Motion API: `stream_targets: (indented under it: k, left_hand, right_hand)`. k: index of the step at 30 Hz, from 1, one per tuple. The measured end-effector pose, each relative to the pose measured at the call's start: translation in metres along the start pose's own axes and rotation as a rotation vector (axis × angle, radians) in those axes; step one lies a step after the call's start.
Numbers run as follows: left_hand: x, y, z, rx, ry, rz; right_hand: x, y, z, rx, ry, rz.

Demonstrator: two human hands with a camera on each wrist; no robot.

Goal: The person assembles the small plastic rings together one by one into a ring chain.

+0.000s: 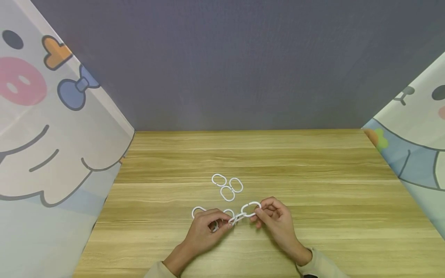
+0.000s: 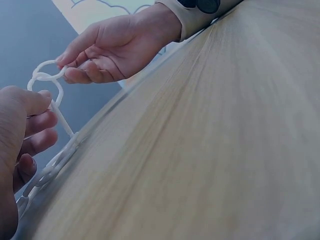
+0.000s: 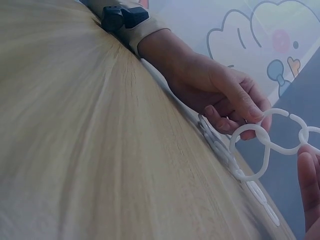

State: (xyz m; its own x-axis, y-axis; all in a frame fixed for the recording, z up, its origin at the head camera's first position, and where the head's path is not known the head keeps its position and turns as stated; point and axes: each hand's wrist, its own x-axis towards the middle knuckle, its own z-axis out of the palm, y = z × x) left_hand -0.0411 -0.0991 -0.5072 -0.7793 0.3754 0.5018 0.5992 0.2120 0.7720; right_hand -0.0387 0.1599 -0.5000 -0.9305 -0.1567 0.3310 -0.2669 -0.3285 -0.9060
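Observation:
My left hand (image 1: 208,229) pinches a white oval chain link (image 3: 280,149) between thumb and fingertips. Joined to it is another white link (image 1: 255,202), which my right hand (image 1: 276,222) holds by its far end. Both links are off the table in the right wrist view. From the left hand's link hangs a further link (image 3: 265,162), and more white links (image 2: 50,170) trail down to the tabletop. In the head view the left hand partly hides these, with one link's curve (image 1: 198,207) showing behind its knuckles.
Beyond the hands, three white links (image 1: 221,195) lie close together on the wood-grain table (image 1: 313,166). A dark grey panel (image 1: 243,69) stands at the back. Cartoon-printed panels (image 1: 87,139) flank the table on both sides.

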Motion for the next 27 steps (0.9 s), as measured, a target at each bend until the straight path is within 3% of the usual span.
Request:
stream_targets:
  k: [4,13,23,27]
  left_hand:
    - [-0.001,-0.0014,0.0006,-0.008,0.007,0.006]
    - [-0.0016,-0.0008,0.0005,-0.019,0.007,-0.029]
    - [-0.0003,-0.0019,0.0,0.025,0.091,0.009]
    - [0.0051,0.003,-0.0048,0.036,0.112,-0.01]
  right_hand:
    - [0.0007,0.0003,-0.0003,0.033,-0.037,-0.059]
    - [-0.0005,-0.0014,-0.0018,0.014,-0.017,-0.045]
    - [-0.0008,-0.0022,-0.0015,0.037,-0.017,-0.052]
    - [-0.0004,-0.0022,-0.0024,0.035,-0.016,-0.053]
